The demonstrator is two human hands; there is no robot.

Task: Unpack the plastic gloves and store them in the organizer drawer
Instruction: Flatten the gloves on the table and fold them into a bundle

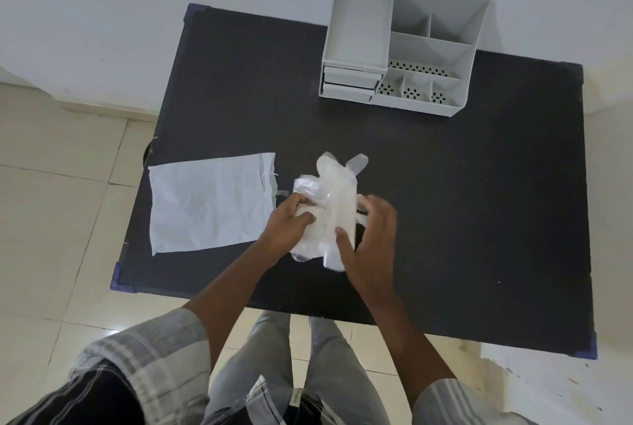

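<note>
A person standing at a black table [445,202] handles a bundle of clear plastic gloves [330,205], which lies near the middle of the table, between both hands. The left hand [286,227] grips the bundle's left edge: its fingers [298,200] curl over the top of the plastic and the thumb presses in from the near side. The right hand [371,236] is motion-blurred; its thumb lies on the near part of the bundle while its other fingers arch, spread and only loosely bent, over the right edge, and whether they pinch the plastic cannot be told. The gloves' finger ends stick out past both hands on the far side, and a wrinkled lower part trails toward the person.

Just to the left of the gloves, a flat white packaging bag [209,202] lies on the table, its torn right edge close to the left hand's knuckles.

At the far edge of the table, well apart from the hands, stands a grey desk organizer [404,48] with open top compartments, perforated bins at its front right and small drawers [349,79] stacked at its front left; one drawer appears slightly pulled out.

Checked sleeves, grey trousers and a pale tiled floor [51,219] fill the foreground.
</note>
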